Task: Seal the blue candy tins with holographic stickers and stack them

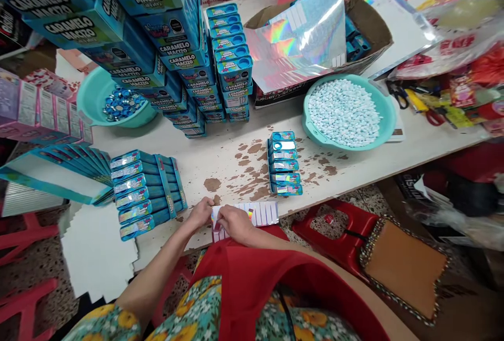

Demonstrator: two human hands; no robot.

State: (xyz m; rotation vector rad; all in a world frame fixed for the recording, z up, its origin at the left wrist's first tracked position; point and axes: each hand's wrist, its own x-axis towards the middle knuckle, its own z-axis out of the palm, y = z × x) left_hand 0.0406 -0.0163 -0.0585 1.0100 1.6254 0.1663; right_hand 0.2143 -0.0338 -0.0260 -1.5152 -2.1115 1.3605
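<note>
A shiny sheet of stickers (pixel 264 214) with pale strips lies along the table's front edge, against the red apron. My right hand (pixel 235 224) is on its left part, with thumb and fingers pinched at the sheet. Just left of it, my left hand (pixel 202 213) has its fingers closed by the sheet's left corner; what they hold, if anything, is too small to make out. Beyond my hands stands a short row of small blue boxes (pixel 284 166). To the left, larger blue boxes (pixel 136 202) lie side by side in a row.
Tall stacks of blue candy cartons (pixel 177 47) rise at the back left. A teal bowl (pixel 315 133) holds white candies; another teal bowl (pixel 88 94) holds blue wrapped pieces. A cardboard box (pixel 380 41) carries holographic sheets (pixel 303 31). Scissors (pixel 399 96) lie right; a red stool (pixel 331 225) stands below.
</note>
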